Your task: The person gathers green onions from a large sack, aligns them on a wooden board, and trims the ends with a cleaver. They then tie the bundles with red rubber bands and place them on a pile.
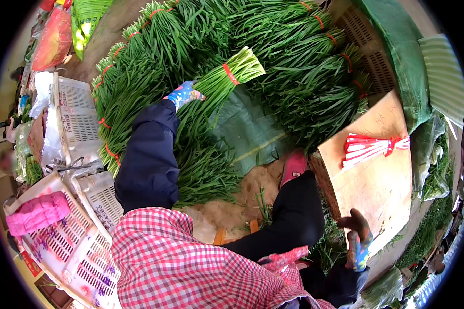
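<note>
My left hand [185,94], in a blue patterned glove, grips a bundle of green leafy stalks [216,83], likely garlic chives, bound by a red band [231,74]; its pale cut ends point up and right. My right hand [355,235], in a patterned glove with dark, soiled fingers, is held over the lower edge of a wooden board [371,185], fingers apart and nothing seen in it. On the board lies a fanned bunch of red and white ties [375,148]. Many tied bundles [294,73] lie in an arc around a green plastic sheet [251,127].
White plastic crates [77,112] stand at the left, one with a pink cloth [38,212] on it. A green tarp [404,58] hangs over a crate at the upper right. My pink shoe [294,166] is beside the board. Loose greens [425,231] lie at the far right.
</note>
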`<state>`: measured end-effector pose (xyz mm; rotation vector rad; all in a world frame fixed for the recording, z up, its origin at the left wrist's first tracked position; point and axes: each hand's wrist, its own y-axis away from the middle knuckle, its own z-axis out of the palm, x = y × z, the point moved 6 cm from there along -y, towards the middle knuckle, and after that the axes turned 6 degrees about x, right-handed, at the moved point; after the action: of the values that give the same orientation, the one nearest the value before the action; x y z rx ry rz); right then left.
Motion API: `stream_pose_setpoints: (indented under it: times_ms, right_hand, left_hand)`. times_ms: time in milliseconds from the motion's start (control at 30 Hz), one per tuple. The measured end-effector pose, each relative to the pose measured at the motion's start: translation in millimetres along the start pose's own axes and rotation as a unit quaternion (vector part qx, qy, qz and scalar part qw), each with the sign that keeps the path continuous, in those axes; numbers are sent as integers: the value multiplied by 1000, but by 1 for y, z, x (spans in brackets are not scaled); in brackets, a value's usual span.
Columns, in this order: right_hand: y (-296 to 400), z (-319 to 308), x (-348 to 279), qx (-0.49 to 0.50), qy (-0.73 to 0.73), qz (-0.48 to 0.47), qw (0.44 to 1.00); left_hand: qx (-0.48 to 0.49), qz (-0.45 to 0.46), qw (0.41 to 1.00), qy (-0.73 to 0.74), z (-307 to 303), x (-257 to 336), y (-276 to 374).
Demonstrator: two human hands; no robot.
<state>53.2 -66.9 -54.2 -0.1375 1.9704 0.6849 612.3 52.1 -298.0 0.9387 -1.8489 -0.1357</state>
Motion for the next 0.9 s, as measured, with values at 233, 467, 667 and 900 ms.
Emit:
stream_pose_setpoints:
  times_ms: [233,467,667,900]
  right_hand:
    - [-20,3,56,13,-93,146,985]
    - [-36,17,82,-20,-30,151,988]
    - [-33,20,104,-18,-2,171,985]
    - [-32,33,110,-48,34,191,980]
  left_hand:
    - [19,-49,998,-25,18,-45,-61]
    - [102,-84,958,-256,14,-97,-102]
    - [230,-87,840,-484,28,-42,-59]
    - [149,116,946,-263,147,-33,19]
